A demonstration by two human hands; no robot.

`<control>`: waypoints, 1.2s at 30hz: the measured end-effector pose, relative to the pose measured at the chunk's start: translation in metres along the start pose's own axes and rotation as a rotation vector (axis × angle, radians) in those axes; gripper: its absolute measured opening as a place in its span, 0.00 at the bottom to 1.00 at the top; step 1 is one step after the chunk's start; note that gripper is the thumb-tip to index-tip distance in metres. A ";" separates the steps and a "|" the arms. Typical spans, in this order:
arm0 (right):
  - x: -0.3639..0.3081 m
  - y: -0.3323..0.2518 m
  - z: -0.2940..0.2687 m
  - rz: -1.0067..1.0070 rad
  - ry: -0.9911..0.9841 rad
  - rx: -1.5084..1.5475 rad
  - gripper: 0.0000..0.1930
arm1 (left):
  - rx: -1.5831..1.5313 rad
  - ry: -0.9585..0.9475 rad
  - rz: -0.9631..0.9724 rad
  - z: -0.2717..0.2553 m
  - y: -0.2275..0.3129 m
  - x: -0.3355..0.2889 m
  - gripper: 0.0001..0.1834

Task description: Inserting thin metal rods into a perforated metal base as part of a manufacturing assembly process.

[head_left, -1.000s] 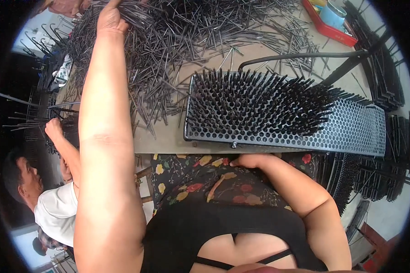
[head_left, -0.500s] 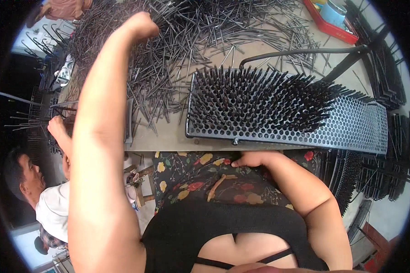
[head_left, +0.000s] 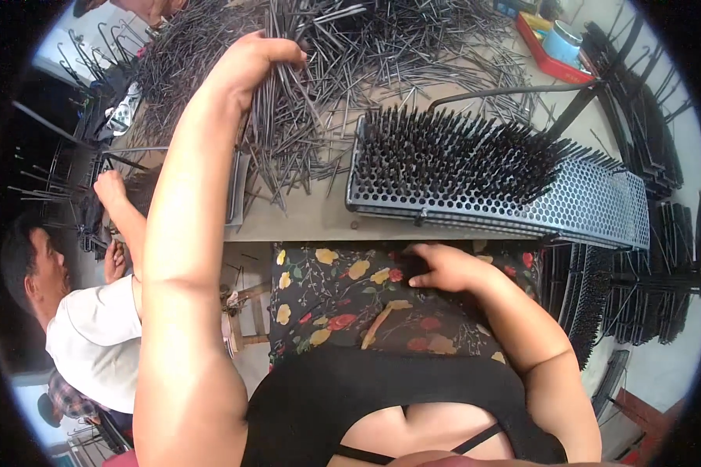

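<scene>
1. Far left of the holed metal rack (head_left: 584, 198), I see another person in a soft white shirt (head_left: 93, 331). Rods (head_left: 43, 194) poke out near that person's hand (head_left: 110, 187). Someone leaning in could get scratched.

2. Nearer, but left of the rack, the left hand (head_left: 263, 64) is curled around a bunch of thin rods (head_left: 283, 84). I can't see all its fingers. If that grip is loose, some rods could slip out. If they catch on others, the bunch could come apart. They look hard, straight and dark grey, a bit shiny, like long nails.

3. Left of the rack and behind it is a big, messy pile of rods (head_left: 413, 47) on the flat, tan table (head_left: 308, 222). They cross every way, so one pull could drag many along. Their ends might poke skin.

4. In front of the rack, below the table edge, the right hand (head_left: 448, 268) has its thumb spread from its fingers. I see nothing in it. The fingertips are in shadow. Under it is thin, dark cloth with flowers (head_left: 335, 300), which a sharp rod could snag.

5. The rack is a long metal box full of round holes. Black sticks (head_left: 444, 152) stand in it like brush bristles. A bump could tip some over.

6. Behind the rack's right part, a smooth blue cup (head_left: 562, 43) sits in a red tray (head_left: 539, 50). A knock could spill it.
</scene>
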State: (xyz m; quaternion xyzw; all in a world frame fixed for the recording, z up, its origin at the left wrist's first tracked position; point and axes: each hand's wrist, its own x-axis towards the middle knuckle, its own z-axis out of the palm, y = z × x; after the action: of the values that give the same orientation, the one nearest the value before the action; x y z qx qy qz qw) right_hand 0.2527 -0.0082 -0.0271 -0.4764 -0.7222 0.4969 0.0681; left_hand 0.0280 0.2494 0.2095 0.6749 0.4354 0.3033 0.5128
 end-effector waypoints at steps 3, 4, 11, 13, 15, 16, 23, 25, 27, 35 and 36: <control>-0.032 -0.049 -0.007 -0.196 0.217 0.447 0.27 | -0.139 -0.098 -0.006 0.019 0.012 -0.065 0.11; -0.042 -0.065 -0.010 -0.246 0.245 0.900 0.24 | -0.164 -0.201 -0.001 0.027 0.011 -0.082 0.14; -0.031 -0.086 -0.014 -0.520 0.426 1.274 0.49 | -0.440 -0.401 -0.163 0.103 -0.030 -0.187 0.23; -0.030 -0.079 -0.001 -0.520 0.344 1.258 0.51 | -0.494 -0.357 -0.192 0.109 -0.047 -0.200 0.16; -0.032 -0.080 0.010 -0.526 0.237 1.250 0.52 | -0.610 -0.434 -0.290 0.103 -0.070 -0.206 0.15; -0.031 -0.077 0.015 -0.495 0.265 1.208 0.53 | -0.646 -0.417 -0.305 0.103 -0.078 -0.211 0.13; -0.032 -0.091 0.024 -0.477 0.312 1.134 0.43 | -0.573 -0.661 -0.416 0.127 -0.106 -0.227 0.13; -0.021 -0.087 0.025 -0.524 0.313 1.245 0.53 | -0.584 -0.713 -0.418 0.140 -0.110 -0.226 0.11; -0.028 -0.094 0.024 -0.446 0.307 1.330 0.51 | -0.620 -0.713 -0.527 0.145 -0.117 -0.223 0.20; -0.027 -0.093 0.017 -0.373 0.496 1.533 0.32 | -0.744 -0.847 -0.593 0.148 -0.139 -0.218 0.15; -0.028 -0.096 0.017 -0.290 0.535 1.552 0.28 | -0.726 -0.837 -0.622 0.150 -0.144 -0.218 0.15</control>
State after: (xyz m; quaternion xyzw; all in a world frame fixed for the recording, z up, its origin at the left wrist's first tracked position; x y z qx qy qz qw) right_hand 0.1981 -0.0452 0.0499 -0.2985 -0.1883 0.7099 0.6094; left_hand 0.0215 0.0026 0.0365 0.3614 0.2433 -0.0210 0.8999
